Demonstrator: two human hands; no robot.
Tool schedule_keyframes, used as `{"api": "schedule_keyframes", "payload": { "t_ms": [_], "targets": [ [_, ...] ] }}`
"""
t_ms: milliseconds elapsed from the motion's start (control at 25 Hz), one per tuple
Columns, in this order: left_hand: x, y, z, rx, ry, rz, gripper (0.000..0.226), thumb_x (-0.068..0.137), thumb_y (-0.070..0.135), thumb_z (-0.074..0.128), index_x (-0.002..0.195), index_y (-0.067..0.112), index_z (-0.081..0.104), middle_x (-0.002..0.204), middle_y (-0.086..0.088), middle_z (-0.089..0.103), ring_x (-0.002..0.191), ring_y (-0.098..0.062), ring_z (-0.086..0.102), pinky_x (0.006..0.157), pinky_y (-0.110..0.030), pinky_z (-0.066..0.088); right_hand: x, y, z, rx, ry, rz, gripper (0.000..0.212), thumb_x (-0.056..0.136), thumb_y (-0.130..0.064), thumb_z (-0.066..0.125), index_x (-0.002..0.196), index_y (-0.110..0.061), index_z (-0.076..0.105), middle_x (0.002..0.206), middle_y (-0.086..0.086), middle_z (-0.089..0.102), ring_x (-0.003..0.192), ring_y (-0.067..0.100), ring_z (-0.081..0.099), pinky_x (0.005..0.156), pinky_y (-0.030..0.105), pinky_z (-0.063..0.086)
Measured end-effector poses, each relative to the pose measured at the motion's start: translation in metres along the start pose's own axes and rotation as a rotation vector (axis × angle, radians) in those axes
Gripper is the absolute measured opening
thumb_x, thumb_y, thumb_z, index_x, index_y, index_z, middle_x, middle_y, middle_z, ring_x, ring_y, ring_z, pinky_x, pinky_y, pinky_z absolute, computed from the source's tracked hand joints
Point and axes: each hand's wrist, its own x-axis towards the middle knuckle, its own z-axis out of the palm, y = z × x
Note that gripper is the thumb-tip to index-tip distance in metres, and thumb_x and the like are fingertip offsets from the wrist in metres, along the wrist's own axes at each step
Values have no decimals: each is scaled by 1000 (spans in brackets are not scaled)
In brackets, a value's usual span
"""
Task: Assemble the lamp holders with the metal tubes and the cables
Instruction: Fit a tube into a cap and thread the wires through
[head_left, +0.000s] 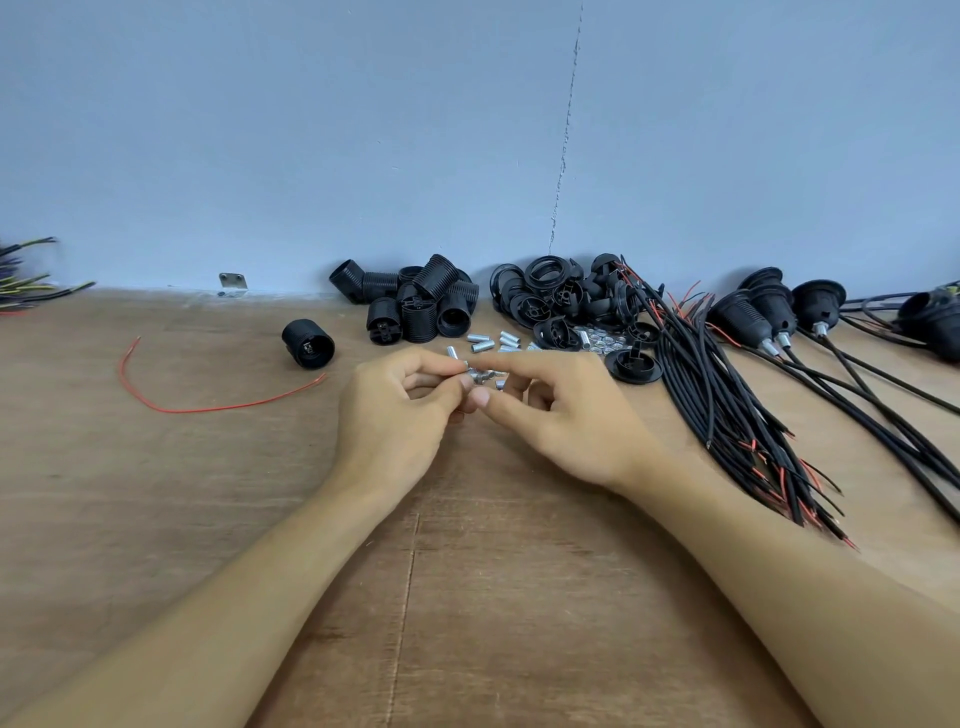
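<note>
Just one camera here, head-mounted, so you're looking forward and down over the surface (156, 493) toward its far edge, where the wall (311, 130) starts. Pretty close in: both forearms (249, 587) fill the bottom corners. Wide lens, so the far edge probably only looks bowed at the sides.

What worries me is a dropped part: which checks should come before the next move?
1. Metal tube pinched between left hand and right hand: ok.
2. Loose tubes lying just beyond the hands: ok.
3. Holder caps piled by the wall: ok.
4. Cables lying beside the right hand: ok.
5. Thread of the pinched tube clean: cannot tell, too small.
</note>
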Motion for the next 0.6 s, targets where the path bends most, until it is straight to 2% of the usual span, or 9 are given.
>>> {"api": "schedule_keyframes", "payload": {
  "t_ms": [120, 200, 320, 440, 520, 600],
  "targets": [
    [0, 0, -1, -26, 1, -10, 8, 88, -1, 75, 90, 7, 76, 74, -5, 77, 68, -17, 76, 63, -20, 58, 2, 3, -3, 129, 140, 50, 28, 89, -36, 71, 117, -32, 72, 66, -14, 58, 50, 4, 42, 55, 17, 36],
    [0, 0, -1, -8, 0, -6, 9, 88, 0, 75, 88, 9, 76, 74, -3, 77, 67, -17, 75, 62, -20, 58, 3, 7, -5, 97, 238, 98, 27, 92, -31, 66, 119, -31, 69, 68, -13, 59, 53, 5, 47, 60, 22, 43],
    [1, 0, -1, 19, -4, -11, 13, 89, 2, 74, 87, 14, 75, 77, 0, 76, 66, -15, 75, 60, -19, 57, 5, 17, -11, -15, 364, 256, 28, 96, -29, 57, 122, -32, 65, 75, -12, 63, 67, 8, 58, 73, 35, 52],
    [2, -2, 0, 51, 8, -19, 21, 94, 3, 67, 94, 22, 75, 82, 2, 75, 65, -16, 74, 64, -26, 59, 5, 29, -22, -222, 428, 431, 30, 95, -28, 51, 122, -31, 62, 105, -13, 65, 92, 16, 62, 83, 37, 50],
    [2, -3, 0, 64, 0, -37, 22, 97, 7, 64, 97, 27, 75, 81, 7, 75, 66, -18, 74, 71, -35, 61, 5, 36, -27, -379, 424, 527, 33, 92, -22, 55, 124, -23, 56, 125, 0, 53, 104, 25, 57, 83, 37, 43],
    [2, -4, 0, 58, -15, -47, 22, 98, 9, 63, 97, 28, 75, 78, 10, 75, 66, -19, 74, 73, -39, 62, 5, 40, -29, -500, 362, 617, 41, 88, -21, 59, 127, -15, 50, 133, 11, 43, 118, 33, 47, 91, 42, 38]
  ]
}}
